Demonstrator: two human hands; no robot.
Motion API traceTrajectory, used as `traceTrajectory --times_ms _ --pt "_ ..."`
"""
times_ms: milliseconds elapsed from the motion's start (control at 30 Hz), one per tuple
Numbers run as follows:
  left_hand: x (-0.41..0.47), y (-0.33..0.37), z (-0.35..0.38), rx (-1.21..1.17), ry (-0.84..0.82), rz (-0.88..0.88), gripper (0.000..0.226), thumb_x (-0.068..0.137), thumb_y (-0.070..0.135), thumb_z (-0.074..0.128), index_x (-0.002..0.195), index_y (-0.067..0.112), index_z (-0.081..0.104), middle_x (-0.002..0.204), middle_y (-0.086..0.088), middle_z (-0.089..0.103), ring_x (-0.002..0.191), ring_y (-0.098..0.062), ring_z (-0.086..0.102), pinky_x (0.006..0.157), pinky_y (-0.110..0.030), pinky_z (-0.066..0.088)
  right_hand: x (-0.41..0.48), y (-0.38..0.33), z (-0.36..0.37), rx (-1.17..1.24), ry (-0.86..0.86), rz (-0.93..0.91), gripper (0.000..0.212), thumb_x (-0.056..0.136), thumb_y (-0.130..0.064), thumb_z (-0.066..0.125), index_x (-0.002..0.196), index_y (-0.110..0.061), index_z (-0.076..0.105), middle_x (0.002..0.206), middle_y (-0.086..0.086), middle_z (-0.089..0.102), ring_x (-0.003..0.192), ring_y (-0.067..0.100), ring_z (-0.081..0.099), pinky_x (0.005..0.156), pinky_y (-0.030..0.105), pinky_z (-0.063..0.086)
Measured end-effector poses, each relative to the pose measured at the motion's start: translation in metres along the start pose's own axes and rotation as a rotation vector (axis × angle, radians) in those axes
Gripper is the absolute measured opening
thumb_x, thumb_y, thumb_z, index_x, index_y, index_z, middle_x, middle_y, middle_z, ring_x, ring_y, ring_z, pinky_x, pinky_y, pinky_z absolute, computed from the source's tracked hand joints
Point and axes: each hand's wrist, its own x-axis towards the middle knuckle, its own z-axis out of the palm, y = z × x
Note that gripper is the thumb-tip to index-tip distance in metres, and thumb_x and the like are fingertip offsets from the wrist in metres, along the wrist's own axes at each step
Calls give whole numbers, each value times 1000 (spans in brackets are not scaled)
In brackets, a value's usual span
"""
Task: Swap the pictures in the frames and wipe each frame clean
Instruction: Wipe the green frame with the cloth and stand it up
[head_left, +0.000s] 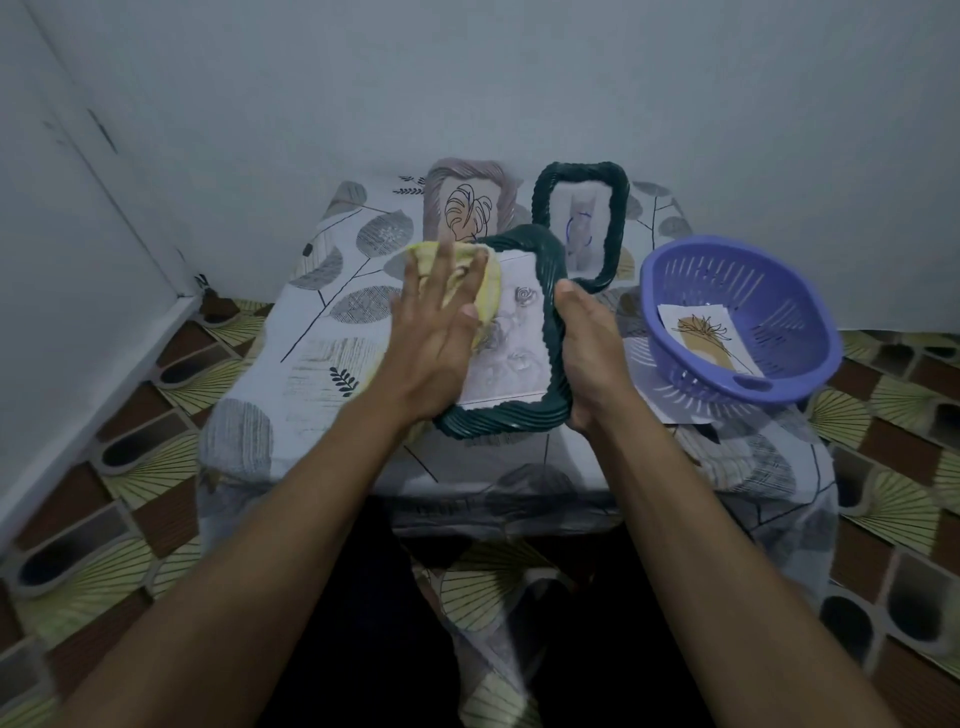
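Note:
A dark green ribbed frame (553, 317) with a grey rose picture (514, 343) is tilted up off the table. My right hand (589, 353) grips its right edge. My left hand (439, 317) lies flat on a yellow cloth (488, 296), pressing it against the frame's upper left glass. Behind, a second dark green frame (618, 228) with a faint blue drawing leans on the wall. A pinkish grey frame (470, 176) with a leaf drawing leans beside it on the left.
A purple colander basket (810, 322) stands at the right of the table with a loose plant picture (701, 338) inside. Another sheet lies under it. The small table has a leaf-print cloth (322, 353). Walls stand behind and left; patterned floor surrounds it.

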Motion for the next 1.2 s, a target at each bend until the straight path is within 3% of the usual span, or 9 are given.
traceTrajectory --times_ms 133,267,400,533,667,833,967,1100,1200 --pt "-37 20 28 -66 -97 73 57 97 49 3 153 40 -4 164 15 -14 146 -22 -32 117 -61 -11 10 -14 -5 27 103 -70 30 108 -19 37 108 -7 64 99 11 75 94 27 71 91 46 56" --pt "-56 21 38 -8 -193 265 54 100 40 4 154 34 1 161 19 -13 147 -15 -28 116 -51 -22 16 -21 -14 53 175 -94 35 108 -22 35 124 -1 59 119 20 69 111 34 66 98 50 53" --pt "-30 8 17 170 -194 389 58 100 54 -5 152 33 8 160 12 -2 146 -6 -26 115 -51 -24 9 -15 -15 79 122 -28 37 109 -23 35 123 1 60 112 17 72 104 31 69 94 46 55" --pt "9 0 -2 374 -90 131 59 100 53 8 153 37 -12 160 7 -25 145 -24 -31 112 -69 -11 -1 -3 -3 29 69 22 35 108 -21 36 119 0 62 108 17 72 102 33 68 92 45 54" --pt "23 11 -4 340 -56 -187 62 104 44 12 157 20 -9 164 -1 -19 149 -36 -20 115 -63 -8 -9 7 8 14 57 55 38 108 -22 39 127 3 59 121 24 67 110 36 65 95 45 52" --pt "-14 39 27 234 -116 -41 75 90 45 -2 155 10 -12 164 -11 -16 150 -24 -18 122 -45 -10 -5 6 6 -17 64 9 29 107 -19 40 98 -9 66 91 7 71 89 20 66 85 35 53" --pt "-42 29 38 360 -159 296 63 97 44 5 154 20 -10 164 2 -11 152 -18 -11 123 -45 1 -1 6 -8 31 97 14 31 107 -23 40 99 -9 66 101 14 70 97 26 65 96 45 51" --pt "-13 5 21 413 -95 12 65 97 53 2 154 29 -17 163 7 -18 150 -23 -18 120 -54 -9 -10 15 -3 8 46 16 34 108 -24 36 108 -9 66 101 13 74 94 26 69 92 46 54" --pt "11 6 10 328 0 -194 68 99 50 4 156 16 -13 164 -4 -19 150 -25 -19 121 -51 -11 -18 18 6 -28 14 20 33 108 -23 36 108 -6 65 88 3 74 80 15 68 78 37 55"
